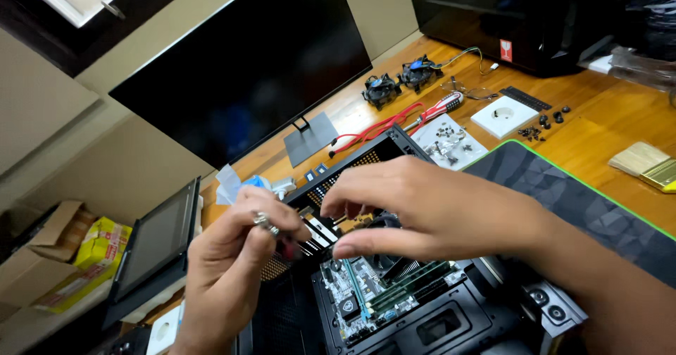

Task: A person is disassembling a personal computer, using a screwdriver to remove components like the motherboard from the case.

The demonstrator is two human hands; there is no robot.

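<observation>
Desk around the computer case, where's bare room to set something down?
Free: the dark mat right of the open case, and the bare wood between that mat, the white round-holed block and the brushes. Crowded: behind the case, where red cables, screwdriver, screw tray and two fans lie. Both hands, left and right, fill the case opening.

Two hands, the left hand [229, 270] and the right hand [422, 207], work over one open black computer case [394, 306] that holds one motherboard [359, 295]. Behind it stand one dark monitor [246, 66] and two small cooling fans [381, 89]. The wooden desk [598, 136] also bears one red-handled screwdriver [438, 108], one white tray of screws [451, 144] and one dark mat [577, 200].
</observation>
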